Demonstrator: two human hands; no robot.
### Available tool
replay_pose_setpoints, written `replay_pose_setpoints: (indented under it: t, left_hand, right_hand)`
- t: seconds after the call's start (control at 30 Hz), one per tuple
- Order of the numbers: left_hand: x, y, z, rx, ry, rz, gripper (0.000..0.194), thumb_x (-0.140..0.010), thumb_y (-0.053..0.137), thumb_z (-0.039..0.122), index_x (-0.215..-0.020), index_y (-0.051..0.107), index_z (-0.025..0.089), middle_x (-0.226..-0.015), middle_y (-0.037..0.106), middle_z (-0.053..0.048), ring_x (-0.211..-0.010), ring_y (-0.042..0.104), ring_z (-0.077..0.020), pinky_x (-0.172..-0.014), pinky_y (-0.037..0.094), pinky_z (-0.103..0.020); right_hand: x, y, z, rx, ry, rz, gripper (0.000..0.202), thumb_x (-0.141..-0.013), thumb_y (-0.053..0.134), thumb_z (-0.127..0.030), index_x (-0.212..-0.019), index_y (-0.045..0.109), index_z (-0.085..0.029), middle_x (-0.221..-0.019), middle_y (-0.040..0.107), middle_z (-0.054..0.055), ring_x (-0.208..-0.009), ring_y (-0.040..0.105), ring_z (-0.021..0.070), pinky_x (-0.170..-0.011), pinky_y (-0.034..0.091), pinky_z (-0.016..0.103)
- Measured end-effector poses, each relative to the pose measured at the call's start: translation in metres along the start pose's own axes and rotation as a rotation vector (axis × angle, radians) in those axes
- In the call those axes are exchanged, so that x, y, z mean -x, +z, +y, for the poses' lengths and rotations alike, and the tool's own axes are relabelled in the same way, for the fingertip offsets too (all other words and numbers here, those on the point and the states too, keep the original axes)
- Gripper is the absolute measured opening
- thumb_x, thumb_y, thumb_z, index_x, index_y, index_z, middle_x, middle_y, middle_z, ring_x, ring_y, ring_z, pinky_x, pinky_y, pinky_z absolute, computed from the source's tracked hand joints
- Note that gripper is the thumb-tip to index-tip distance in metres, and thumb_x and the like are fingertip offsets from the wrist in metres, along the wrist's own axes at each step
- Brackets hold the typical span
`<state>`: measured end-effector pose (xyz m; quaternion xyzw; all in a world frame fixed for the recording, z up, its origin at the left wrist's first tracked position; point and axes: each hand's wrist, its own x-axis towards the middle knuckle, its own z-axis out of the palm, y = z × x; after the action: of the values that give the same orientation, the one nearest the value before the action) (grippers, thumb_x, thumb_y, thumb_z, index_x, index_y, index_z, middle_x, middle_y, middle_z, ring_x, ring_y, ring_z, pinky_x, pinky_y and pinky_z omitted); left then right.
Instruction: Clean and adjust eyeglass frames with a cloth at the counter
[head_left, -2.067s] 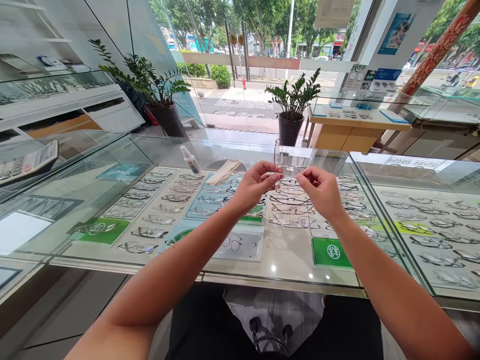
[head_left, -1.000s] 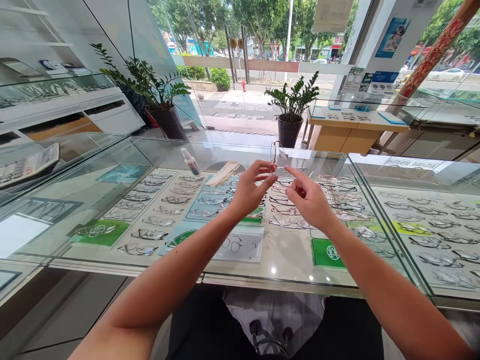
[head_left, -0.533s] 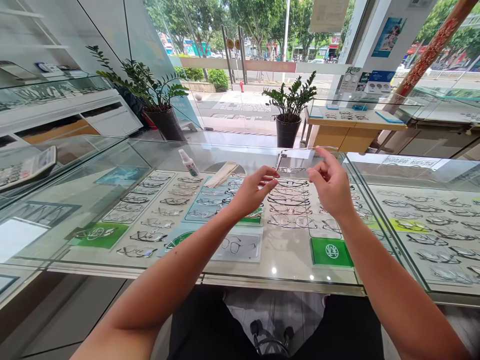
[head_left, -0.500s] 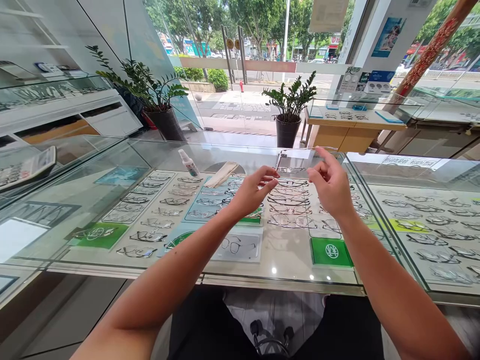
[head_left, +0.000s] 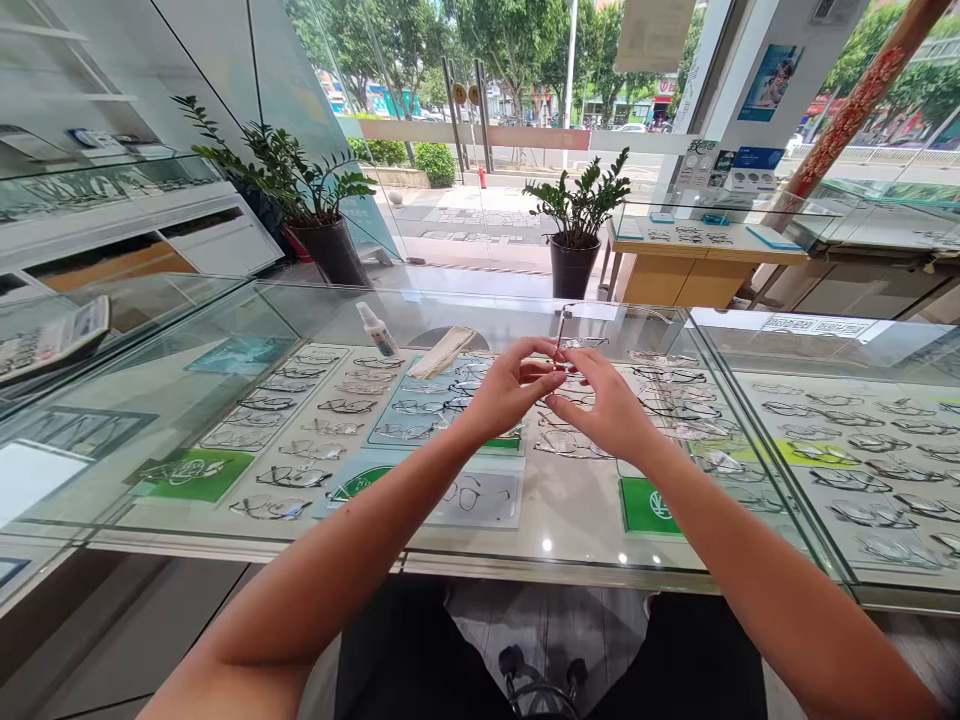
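A pair of thin-rimmed eyeglasses (head_left: 585,343) is held up over the glass counter, one dark temple standing upright and the other stretching to the right. My left hand (head_left: 511,388) pinches the eyeglasses at their left side between thumb and fingers. Close against it, my right hand (head_left: 606,400) has its fingertips on the same side of the frame, thumb lower down; the exact contact is partly hidden. Beyond my left hand, a folded pale cloth (head_left: 444,352) and a white spray bottle (head_left: 377,330) rest on the counter top.
Under the glass counter (head_left: 480,545) lie rows of spectacle frames (head_left: 346,406) and green cards (head_left: 646,506). A counter section with more frames adjoins on the right. Potted plants (head_left: 576,262) stand beyond the far edge, before the window. My legs are below the near edge.
My right hand has moved left and down from the far temple to the frame beside my left hand. My left hand keeps its hold on the eyeglasses, nearly in place.
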<state>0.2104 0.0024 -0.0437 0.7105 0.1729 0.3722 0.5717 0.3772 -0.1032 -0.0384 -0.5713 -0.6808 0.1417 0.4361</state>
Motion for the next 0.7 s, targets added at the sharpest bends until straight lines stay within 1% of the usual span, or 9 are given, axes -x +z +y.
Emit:
replay_pose_setpoints:
  t: [0.07,0.13,0.23,0.37,0.43,0.5,0.53,0.6,0.7]
  left_hand:
    - [0.001,0.002,0.0,0.031,-0.028,-0.017,0.04,-0.089,0.087,0.049,-0.109,0.065,0.021,-0.134,0.067,-0.009,-0.104,0.073,-0.0207,-0.082,0.06,-0.031]
    - [0.001,0.003,0.0,0.059,-0.052,-0.014,0.044,-0.087,0.089,0.048,-0.112,0.063,0.022,-0.131,0.068,-0.009,-0.105,0.073,-0.0214,-0.08,0.06,-0.03]
    - [0.001,0.002,-0.001,0.138,-0.081,-0.01,0.05,-0.083,0.093,0.044,-0.114,0.059,0.024,-0.135,0.065,-0.009,-0.11,0.074,-0.023,-0.085,0.06,-0.031]
    - [0.001,0.002,-0.003,0.233,-0.107,-0.045,0.054,-0.082,0.095,0.041,-0.115,0.055,0.024,-0.139,0.062,-0.01,-0.11,0.075,-0.0235,-0.084,0.06,-0.032]
    - [0.001,0.002,-0.002,0.222,-0.112,-0.058,0.055,-0.083,0.093,0.041,-0.117,0.053,0.025,-0.141,0.061,-0.01,-0.11,0.075,-0.0236,-0.086,0.06,-0.034]
    - [0.0,-0.001,0.0,0.119,-0.07,-0.041,0.052,-0.087,0.089,0.043,-0.12,0.053,0.026,-0.143,0.061,-0.011,-0.116,0.073,-0.0257,-0.092,0.06,-0.038]
    - [-0.001,-0.004,0.001,0.024,-0.021,0.001,0.049,-0.09,0.087,0.044,-0.121,0.054,0.026,-0.143,0.063,-0.011,-0.121,0.072,-0.0269,-0.097,0.059,-0.041]
    - [-0.007,-0.018,0.003,-0.224,0.119,0.194,0.041,-0.095,0.081,0.042,-0.123,0.055,0.026,-0.141,0.065,-0.012,-0.129,0.067,-0.0283,-0.107,0.054,-0.046]
    - [-0.019,-0.053,0.003,-0.558,0.29,0.7,0.033,-0.096,0.073,0.028,-0.124,0.055,0.024,-0.139,0.064,-0.013,-0.132,0.062,-0.0289,-0.113,0.049,-0.047]
  right_hand:
    - [0.001,0.003,0.001,0.018,-0.029,0.013,0.046,-0.098,0.071,-0.034,-0.143,0.063,-0.027,-0.139,0.07,0.012,-0.131,0.064,0.0353,-0.109,0.055,0.058]
    - [0.001,0.005,0.003,0.033,-0.042,0.027,0.044,-0.098,0.071,-0.032,-0.141,0.064,-0.027,-0.138,0.072,0.011,-0.131,0.064,0.0355,-0.11,0.054,0.059]
    - [0.002,0.006,0.006,0.043,-0.051,0.051,0.043,-0.099,0.071,-0.032,-0.141,0.064,-0.026,-0.141,0.073,0.012,-0.133,0.064,0.0355,-0.112,0.053,0.06]
    - [0.002,0.006,0.006,0.042,-0.083,0.071,0.037,-0.101,0.07,-0.032,-0.137,0.068,-0.026,-0.136,0.077,0.011,-0.127,0.067,0.0351,-0.109,0.055,0.059]
    - [0.001,0.005,0.005,0.033,-0.093,0.08,0.037,-0.101,0.07,-0.034,-0.138,0.069,-0.025,-0.135,0.077,0.011,-0.124,0.068,0.0347,-0.108,0.055,0.059]
    - [0.001,0.003,0.005,0.024,-0.087,0.093,0.04,-0.102,0.069,-0.037,-0.14,0.069,-0.027,-0.138,0.077,0.011,-0.126,0.068,0.0349,-0.11,0.054,0.059]
    - [0.001,0.001,0.005,0.02,-0.077,0.103,0.042,-0.102,0.07,-0.039,-0.142,0.068,-0.028,-0.14,0.076,0.011,-0.128,0.068,0.0352,-0.111,0.054,0.06]
    - [0.0,-0.003,0.006,0.011,-0.047,0.131,0.045,-0.101,0.071,-0.043,-0.145,0.068,-0.03,-0.141,0.076,0.011,-0.13,0.068,0.0359,-0.111,0.053,0.061]
    - [-0.002,-0.011,0.012,0.0,-0.013,0.178,0.047,-0.101,0.071,-0.045,-0.146,0.068,-0.031,-0.138,0.076,0.01,-0.128,0.069,0.0346,-0.109,0.055,0.061]
